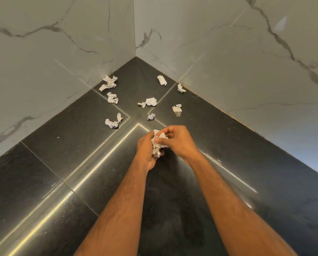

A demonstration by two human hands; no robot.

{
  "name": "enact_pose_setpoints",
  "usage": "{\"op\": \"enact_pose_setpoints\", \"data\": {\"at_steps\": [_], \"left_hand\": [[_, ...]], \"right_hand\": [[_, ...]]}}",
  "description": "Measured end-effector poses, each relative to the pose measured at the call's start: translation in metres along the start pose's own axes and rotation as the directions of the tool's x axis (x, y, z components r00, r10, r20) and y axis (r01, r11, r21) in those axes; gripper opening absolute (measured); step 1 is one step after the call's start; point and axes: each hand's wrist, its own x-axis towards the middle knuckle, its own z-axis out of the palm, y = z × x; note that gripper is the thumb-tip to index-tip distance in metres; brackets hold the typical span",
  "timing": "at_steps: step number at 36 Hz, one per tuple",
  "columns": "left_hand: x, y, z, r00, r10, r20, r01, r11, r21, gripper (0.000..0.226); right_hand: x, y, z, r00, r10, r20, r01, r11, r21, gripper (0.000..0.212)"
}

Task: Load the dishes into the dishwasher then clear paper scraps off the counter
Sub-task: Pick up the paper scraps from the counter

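Both hands meet over the counter, gripping one crumpled white paper wad (157, 143): left hand (146, 150) curls around it from below, right hand (176, 140) pinches its top with thumb and fingers. Loose crumpled white paper scraps (150, 102) lie beyond the hands, scattered toward the corner, apart from each other. Surface is a glossy black stone counter (62, 163) with thin seams. White grey-veined marble wall panels (62, 43) meet behind in a corner.
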Motion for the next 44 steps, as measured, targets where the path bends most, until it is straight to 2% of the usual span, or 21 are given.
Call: {"op": "enact_pose_setpoints", "data": {"at_steps": [3,6,10,12,14,17,20,26,29,32,34,36,39,44], "left_hand": [[-0.005,0.0,-0.005,0.996,-0.052,0.075,0.056,0.997,-0.046,0.025],[-0.011,-0.001,-0.008,0.993,-0.064,0.099,0.068,0.997,-0.037,0.025],[-0.013,-0.005,-0.009,0.997,-0.046,0.066,0.048,0.999,-0.019,0.027],[-0.015,-0.007,-0.01,0.999,-0.033,0.038,0.034,0.999,-0.024,0.027],[-0.015,-0.009,-0.009,1.0,-0.016,0.019,0.016,0.999,-0.032,0.023],[-0.013,-0.009,-0.005,1.0,0.006,-0.017,-0.006,0.999,-0.036,0.019],[-0.011,-0.009,-0.001,0.997,0.033,-0.064,-0.036,0.998,-0.051,0.026],[-0.011,-0.01,0.002,0.99,0.067,-0.125,-0.065,0.998,0.017,0.027],[-0.011,-0.01,0.008,0.979,0.068,-0.195,-0.073,0.997,-0.015,0.028],[-0.008,-0.009,0.011,0.966,0.067,-0.248,-0.082,0.995,-0.053,0.026],[-0.005,-0.008,0.014,0.957,0.063,-0.283,-0.087,0.994,-0.073,0.024],[-0.003,-0.009,0.016,0.945,0.075,-0.317,-0.106,0.991,-0.08,0.022],[0.0,-0.01,0.015,0.944,0.07,-0.324,-0.1,0.992,-0.078,0.023],[0.0,-0.004,0.015,0.949,0.055,-0.312,-0.074,0.996,-0.049,0.024]], "right_hand": [[-0.006,0.005,0.005,0.999,-0.046,-0.009,0.044,0.984,-0.175,0.017],[-0.005,0.001,0.003,0.998,-0.062,-0.007,0.055,0.923,-0.382,0.021],[-0.006,-0.007,0.004,0.995,-0.098,0.032,0.101,0.858,-0.503,0.059],[-0.005,-0.01,0.005,0.995,-0.091,0.032,0.093,0.824,-0.558,0.068],[-0.002,-0.011,0.003,0.998,-0.063,0.018,0.062,0.806,-0.589,0.058],[0.003,-0.01,0.004,0.997,-0.071,0.01,0.061,0.758,-0.649,0.03],[0.007,-0.006,0.01,0.993,-0.12,-0.014,0.076,0.716,-0.694,0.019],[0.006,-0.013,0.011,0.998,-0.054,-0.017,0.024,0.686,-0.727,0.018],[0.006,-0.021,0.008,0.999,-0.012,0.04,0.037,0.687,-0.726,0.011],[0.004,-0.024,0.002,0.981,0.102,0.166,0.028,0.767,-0.641,0.01],[0.0,-0.023,0.0,0.969,0.15,0.195,-0.014,0.827,-0.563,0.018],[-0.005,-0.023,0.001,0.969,0.165,0.183,-0.058,0.875,-0.481,0.027],[-0.02,-0.022,0.004,0.978,0.162,0.134,-0.111,0.939,-0.325,0.029],[-0.039,-0.006,0.008,0.999,0.03,0.038,-0.013,0.925,-0.379,0.028]]}}
